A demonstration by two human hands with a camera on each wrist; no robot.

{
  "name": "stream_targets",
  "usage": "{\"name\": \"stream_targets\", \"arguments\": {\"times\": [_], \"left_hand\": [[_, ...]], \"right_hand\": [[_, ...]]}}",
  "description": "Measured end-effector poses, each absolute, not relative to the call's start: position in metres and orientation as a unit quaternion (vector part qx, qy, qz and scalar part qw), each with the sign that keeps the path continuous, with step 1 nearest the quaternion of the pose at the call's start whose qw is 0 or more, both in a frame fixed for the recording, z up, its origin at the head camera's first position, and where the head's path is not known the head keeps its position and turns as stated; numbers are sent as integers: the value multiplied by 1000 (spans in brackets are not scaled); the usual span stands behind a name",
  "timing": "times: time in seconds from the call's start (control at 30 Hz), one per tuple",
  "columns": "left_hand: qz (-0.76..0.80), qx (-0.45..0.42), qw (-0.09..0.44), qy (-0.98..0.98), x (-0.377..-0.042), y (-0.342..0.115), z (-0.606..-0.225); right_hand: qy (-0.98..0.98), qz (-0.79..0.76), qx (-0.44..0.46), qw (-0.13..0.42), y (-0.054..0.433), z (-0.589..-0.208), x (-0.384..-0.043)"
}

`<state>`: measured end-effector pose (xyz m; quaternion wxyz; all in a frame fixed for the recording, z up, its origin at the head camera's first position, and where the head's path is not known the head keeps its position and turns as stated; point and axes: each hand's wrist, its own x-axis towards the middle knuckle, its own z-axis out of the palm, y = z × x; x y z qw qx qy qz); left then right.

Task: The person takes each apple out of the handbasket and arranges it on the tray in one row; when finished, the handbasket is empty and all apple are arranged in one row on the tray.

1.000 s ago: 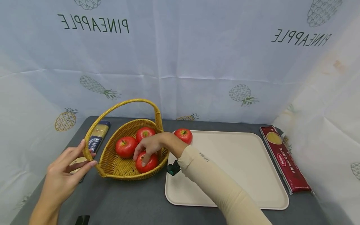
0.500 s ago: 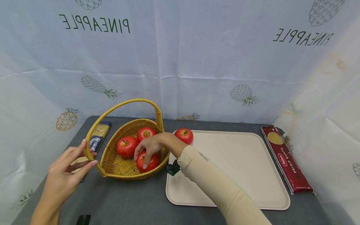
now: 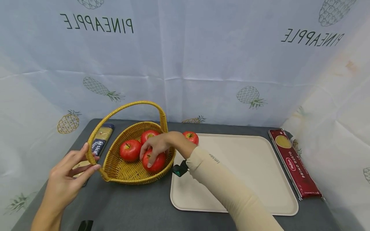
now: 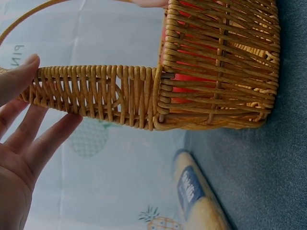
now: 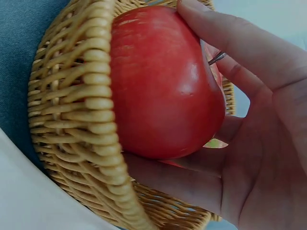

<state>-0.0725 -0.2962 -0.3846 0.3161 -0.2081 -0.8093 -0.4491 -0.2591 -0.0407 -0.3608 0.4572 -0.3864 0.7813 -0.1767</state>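
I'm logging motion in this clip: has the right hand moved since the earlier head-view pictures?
Yes, slightly: against the tray, the right hand has shifted rightward and a little up in the head view, along with the apple it grips.

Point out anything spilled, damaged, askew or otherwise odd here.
The pineapple-print backdrop looks odd: its PINEAPPLE lettering reads mirror-reversed, while the print on the red Primo Gusto packet does not. No spill or damage shows around the wicker basket and red apples.
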Motion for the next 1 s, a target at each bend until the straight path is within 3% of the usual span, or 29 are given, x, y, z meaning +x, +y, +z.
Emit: {"name": "stream_targets", "arguments": {"times": [0.3, 0.7, 1.0], "left_hand": [[-449, -200, 316, -811, -72, -295, -381], [-449, -191, 315, -814, -70, -292, -384], [-456, -188, 317, -810, -69, -293, -385]], "right_hand": [[783, -185, -399, 439, -30, -353, -265], [777, -211, -466, 368, -9, -341, -264], [773, -233, -473, 353, 3, -324, -259]]}}
